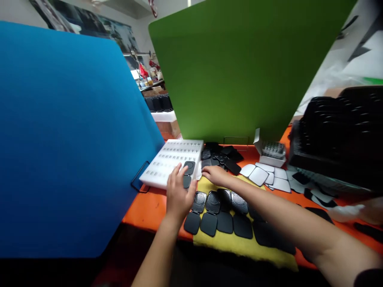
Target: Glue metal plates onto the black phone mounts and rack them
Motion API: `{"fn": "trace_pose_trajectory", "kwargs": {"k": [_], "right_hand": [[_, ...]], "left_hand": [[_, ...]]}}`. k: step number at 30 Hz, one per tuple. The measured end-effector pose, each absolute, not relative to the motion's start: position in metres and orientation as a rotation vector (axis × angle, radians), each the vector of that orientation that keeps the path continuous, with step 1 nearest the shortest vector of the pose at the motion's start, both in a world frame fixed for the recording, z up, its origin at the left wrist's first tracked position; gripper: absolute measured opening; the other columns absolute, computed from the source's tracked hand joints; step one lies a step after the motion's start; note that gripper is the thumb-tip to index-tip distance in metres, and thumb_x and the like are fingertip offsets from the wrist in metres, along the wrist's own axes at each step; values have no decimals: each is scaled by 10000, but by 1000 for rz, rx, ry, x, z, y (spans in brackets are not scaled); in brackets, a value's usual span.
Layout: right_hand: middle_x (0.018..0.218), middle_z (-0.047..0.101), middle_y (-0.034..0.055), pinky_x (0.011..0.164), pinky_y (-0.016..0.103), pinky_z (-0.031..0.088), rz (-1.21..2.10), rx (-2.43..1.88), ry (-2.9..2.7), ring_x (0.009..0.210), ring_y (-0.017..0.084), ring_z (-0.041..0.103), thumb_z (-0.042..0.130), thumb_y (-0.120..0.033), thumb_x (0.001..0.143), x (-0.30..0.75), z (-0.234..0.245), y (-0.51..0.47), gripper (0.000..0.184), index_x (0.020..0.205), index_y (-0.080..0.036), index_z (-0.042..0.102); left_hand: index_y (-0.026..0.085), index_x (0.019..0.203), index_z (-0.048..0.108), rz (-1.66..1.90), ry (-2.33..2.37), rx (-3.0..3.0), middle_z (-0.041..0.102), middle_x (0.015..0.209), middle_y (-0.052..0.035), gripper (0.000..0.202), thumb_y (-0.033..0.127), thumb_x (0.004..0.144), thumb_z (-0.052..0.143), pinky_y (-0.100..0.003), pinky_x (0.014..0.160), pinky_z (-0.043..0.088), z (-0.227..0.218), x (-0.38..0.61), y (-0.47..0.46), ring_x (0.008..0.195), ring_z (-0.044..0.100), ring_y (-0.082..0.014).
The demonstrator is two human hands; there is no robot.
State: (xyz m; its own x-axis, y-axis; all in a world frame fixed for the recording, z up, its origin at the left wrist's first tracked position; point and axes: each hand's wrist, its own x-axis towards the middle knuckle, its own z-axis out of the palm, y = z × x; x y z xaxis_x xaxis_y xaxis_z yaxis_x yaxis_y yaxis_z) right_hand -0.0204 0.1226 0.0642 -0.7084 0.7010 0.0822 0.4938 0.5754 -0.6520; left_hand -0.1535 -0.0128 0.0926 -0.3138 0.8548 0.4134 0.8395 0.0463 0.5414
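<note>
My left hand point(178, 190) lies with fingers spread on the near edge of a white moulded tray point(167, 161), its fingertips at a black compact case point(188, 167) set in the tray. My right hand point(214, 174) reaches across to the tray's right edge with fingers curled down; what they hold, if anything, is hidden. Below both hands, several open black compact cases point(215, 211) lie in a row on a yellow cloth point(239, 245).
An orange table point(146, 209) carries a heap of black cases point(223, 156), white rounded mirror pieces point(263, 175), a small white box point(272, 153) and stacked black trays point(338, 135). A blue divider point(60, 139) stands left, a green one point(239, 67) behind.
</note>
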Motion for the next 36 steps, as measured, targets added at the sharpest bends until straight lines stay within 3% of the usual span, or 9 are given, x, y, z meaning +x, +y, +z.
{"fn": "trace_pose_trajectory", "kwargs": {"k": [3,6,11,17,19,22,28,32,36], "right_hand": [[939,656,78,728,291,389,966,-1025,-2420,865,217,580,447,-332,791,-32,53,115,264,909,-196,639],[923,657,59,735,282,395,1073,-1052,-2326,865,199,580,465,-334,779,-35,44,107,241,890,-202,635],[882,641,39,656,256,439,1329,-1093,-2080,735,148,593,460,-331,779,-32,31,104,221,895,-201,596],[1006,585,80,542,224,474,1719,-1037,-1723,628,92,597,346,-441,831,-33,39,103,338,1031,-198,469],[971,587,54,488,199,451,1894,-928,-1545,595,81,587,433,-480,791,-33,46,101,381,1077,-228,435],[698,559,-30,374,145,337,2037,-789,-1321,452,50,503,613,-414,684,-34,52,98,388,982,-211,473],[546,479,-69,393,150,357,2012,-837,-1226,418,47,460,584,-393,713,-22,52,91,262,820,-188,460],[675,562,-18,456,186,421,2087,-888,-1281,499,70,523,545,-400,745,-9,54,81,230,830,-195,483],[857,617,47,514,223,446,1940,-1004,-1493,568,90,538,509,-409,763,-4,50,79,254,890,-189,521]], "left_hand": [[195,1306,329,755,2416,1818,261,1378,-166,649,470,754,529,-501,969,253,70,-162,5,1237,275,-333],[203,1279,390,566,2478,1853,345,1334,-170,548,391,779,511,-476,945,291,44,-168,19,1186,357,-329],[227,1201,495,914,2281,1840,496,1233,-94,374,266,843,395,-369,948,334,36,-184,14,1132,444,-249],[134,1070,576,1560,1782,952,612,1054,-108,396,386,766,536,-349,859,417,52,-187,-6,1006,543,-246],[112,1063,573,1603,1547,793,620,1026,-115,427,386,735,581,-335,809,449,54,-179,-11,942,576,-232],[114,1019,596,1585,1243,637,628,1000,-109,398,351,702,636,-288,778,459,57,-165,-18,895,590,-200],[131,1009,602,1418,1294,603,644,942,-100,418,344,658,683,-252,633,487,52,-145,-32,769,617,-183],[193,1118,566,1400,1586,1000,613,1071,-80,381,340,767,561,-330,819,468,40,-152,-62,963,577,-218],[290,1166,527,1085,2056,1644,550,1185,-8,353,222,839,414,-351,981,358,21,-185,-116,1114,483,-189]]}}
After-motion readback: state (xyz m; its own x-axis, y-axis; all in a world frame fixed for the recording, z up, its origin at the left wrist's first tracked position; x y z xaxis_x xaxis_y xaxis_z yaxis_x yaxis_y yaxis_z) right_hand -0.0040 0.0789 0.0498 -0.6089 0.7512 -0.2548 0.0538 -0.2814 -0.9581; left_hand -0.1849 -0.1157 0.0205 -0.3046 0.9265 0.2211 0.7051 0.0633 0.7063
